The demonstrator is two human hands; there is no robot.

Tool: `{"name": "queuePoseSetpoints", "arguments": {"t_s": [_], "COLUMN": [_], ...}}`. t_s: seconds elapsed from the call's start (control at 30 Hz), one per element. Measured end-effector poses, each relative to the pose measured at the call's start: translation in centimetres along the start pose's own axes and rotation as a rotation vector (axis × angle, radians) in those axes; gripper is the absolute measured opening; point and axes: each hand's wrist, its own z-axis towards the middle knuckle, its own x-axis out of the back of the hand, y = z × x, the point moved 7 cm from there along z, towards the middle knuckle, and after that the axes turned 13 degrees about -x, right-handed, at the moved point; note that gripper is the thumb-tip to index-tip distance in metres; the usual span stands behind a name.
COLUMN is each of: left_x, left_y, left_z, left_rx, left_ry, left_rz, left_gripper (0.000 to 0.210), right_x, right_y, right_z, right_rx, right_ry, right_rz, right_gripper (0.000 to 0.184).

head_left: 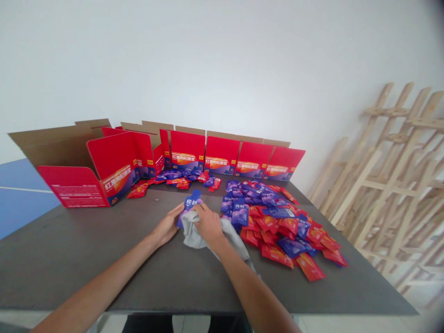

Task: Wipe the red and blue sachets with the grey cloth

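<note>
My left hand (pixel 169 225) grips the left edge of a purple pouch (pixel 190 202) above the middle of the table. A grey cloth (pixel 194 233) is bunched in my right hand (pixel 209 223), pressed against the front of that pouch. The cloth hides the pouch's lower part, and its loose end trails to the right under my right forearm. Just right of my hands lies a large heap of pouches, purple ones (pixel 240 212) toward the back left and mostly red ones (pixel 277 254) toward the front right.
Open red cartons (pixel 187 150) line the table's back edge, and a larger open carton (pixel 72 187) stands at the left. A smaller group of red and purple pouches (pixel 180 178) lies before them. Wooden easels (pixel 391 185) stand right of the dark table (pixel 138 277).
</note>
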Motion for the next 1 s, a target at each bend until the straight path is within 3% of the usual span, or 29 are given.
{"name": "queuePoseSetpoints", "arguments": {"t_s": [0.13,0.2,0.3,0.4,0.5,0.7,0.77,0.83,1.0], "left_x": [-2.3,-2.9,-2.6,-1.4,-0.7,-2.2,-2.4,-1.9,-0.2], "left_y": [-1.0,-1.2,-1.0,-0.2,0.1,-1.0,-1.1,-0.9,1.8], "left_z": [-1.5,-1.9,-1.6,-0.8,-0.6,-1.4,-1.4,-0.9,2.4], "left_rx": [0.082,0.092,0.050,-0.014,-0.003,0.080,0.071,0.045,-0.084], "left_ry": [-0.199,-0.215,-0.129,-0.005,0.031,-0.099,-0.108,-0.056,0.153], "left_rz": [0.003,-0.027,-0.092,-0.135,-0.123,-0.089,-0.093,-0.089,-0.070], "left_gripper": [0.043,0.046,0.046,0.041,0.037,0.037,0.040,0.041,0.030], "right_x": [1.8,2.3,1.7,-0.3,-1.1,1.8,2.1,1.3,-2.5], "right_y": [2.2,2.7,1.8,-0.4,-1.7,1.1,1.4,0.7,-2.5], "right_z": [0.9,1.0,0.7,-0.2,-0.8,0.3,0.4,0.3,-1.3], "right_rx": [-0.152,-0.169,-0.097,0.087,0.176,-0.096,-0.111,-0.031,0.331], "right_ry": [0.135,0.158,0.101,-0.043,-0.101,0.090,0.109,0.060,-0.183], "right_rz": [0.044,0.069,0.060,-0.018,-0.057,0.044,0.058,0.041,-0.083], "right_gripper": [0.034,0.032,0.032,0.038,0.039,0.037,0.036,0.035,0.036]}}
